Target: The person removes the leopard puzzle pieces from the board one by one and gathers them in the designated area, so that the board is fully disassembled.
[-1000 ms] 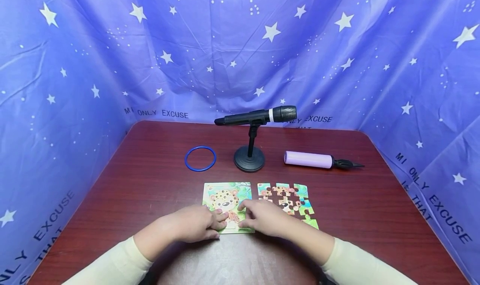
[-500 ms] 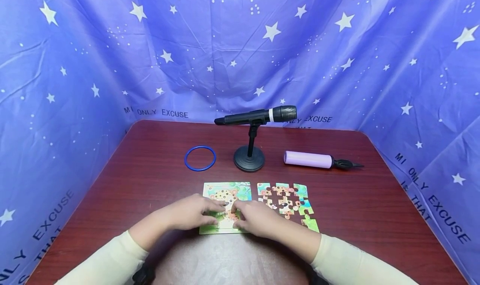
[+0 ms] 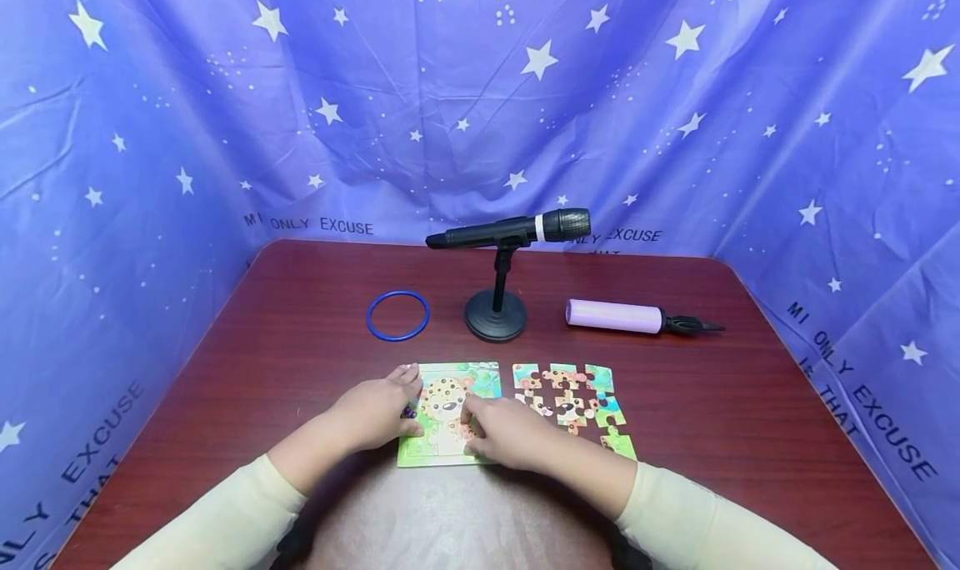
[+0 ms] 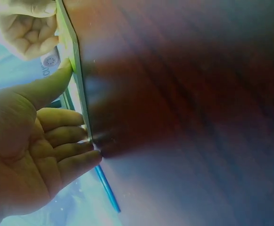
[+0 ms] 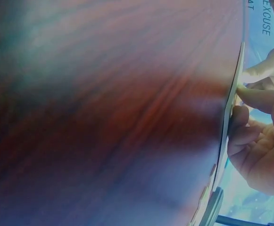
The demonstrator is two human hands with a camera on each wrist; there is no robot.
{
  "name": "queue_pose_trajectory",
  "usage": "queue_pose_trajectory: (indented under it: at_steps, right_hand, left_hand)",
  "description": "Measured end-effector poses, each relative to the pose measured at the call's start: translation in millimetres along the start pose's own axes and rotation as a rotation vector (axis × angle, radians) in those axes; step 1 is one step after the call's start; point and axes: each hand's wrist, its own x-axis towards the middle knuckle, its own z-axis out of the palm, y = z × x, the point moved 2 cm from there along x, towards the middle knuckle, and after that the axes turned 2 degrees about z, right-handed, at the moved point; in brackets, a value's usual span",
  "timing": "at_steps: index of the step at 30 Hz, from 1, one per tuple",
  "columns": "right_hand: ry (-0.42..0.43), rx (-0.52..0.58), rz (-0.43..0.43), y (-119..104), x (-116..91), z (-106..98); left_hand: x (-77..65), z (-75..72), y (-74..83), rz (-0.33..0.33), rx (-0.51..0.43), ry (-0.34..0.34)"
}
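A jigsaw puzzle board [image 3: 435, 462] with a spotted leopard cub picture lies flat near the table's front edge. My left hand [image 3: 378, 412] rests at its left side, fingers extended along the edge and thumb touching the board; the left wrist view shows the palm and long fingers of this left hand [image 4: 33, 146]. On the board's right half sits my right hand [image 3: 513, 432], index finger and thumb apart on the picture. In the right wrist view, the right hand [image 5: 259, 146] has curled fingers against the board [image 5: 228, 113]; whether a piece is under them is hidden.
Right of the board lie several loose puzzle pieces [image 3: 603, 378], partly behind the right hand. Farther back are a blue ring [image 3: 398, 337], a black microphone [image 3: 491, 234] on a round-based stand [image 3: 496, 316], and a lilac hand pump [image 3: 615, 316]. Starry curtains [image 3: 480, 95] surround the table.
My left hand has moved from the lower middle of the picture out to the board's left edge. The right hand has shifted slightly left. The board has also slid a little left.
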Motion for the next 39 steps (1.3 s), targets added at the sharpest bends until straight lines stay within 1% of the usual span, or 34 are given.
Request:
queue_pose_trajectory:
  at_steps: [2, 8, 12, 15, 17, 24, 29, 34, 39]
  right_hand:
    - [-0.001, 0.01, -0.002, 0, 0, 0]
    - [0.014, 0.045, -0.037, 3, 1, -1]
    - [0.036, 0.11, -0.077, 5, 1, -5]
    - [0.018, 0.177, -0.082, 7, 0, -9]
    - [0.002, 0.221, -0.069, 10, -2, -14]
    - [-0.023, 0.35, -0.001, 35, -15, -33]
    - [-0.035, 0.387, 0.053, 58, -29, -48]
    - [-0.059, 0.439, 0.087, 80, -46, -55]
    - [-0.093, 0.417, 0.105, 97, -63, -56]
  left_hand:
    - [0.7, -1.2, 1.4, 0.0, -0.005, -0.012]
    - [2.3, -0.9, 2.0, -0.002, 0.025, -0.035]
    - [3.0, -1.0, 1.9, 0.004, 0.021, -0.036]
    - [3.4, -1.0, 1.8, 0.007, 0.019, -0.037]
    - [3.7, -0.7, 1.7, 0.01, 0.021, -0.039]
    - [4.3, -0.4, 1.2, 0.013, 0.028, -0.037]
    - [3.9, -0.5, 1.5, 0.007, 0.027, -0.044]
    - [3.7, -0.7, 2.0, -0.003, 0.025, -0.052]
    - [3.9, -1.5, 3.1, -0.005, 0.024, -0.058]
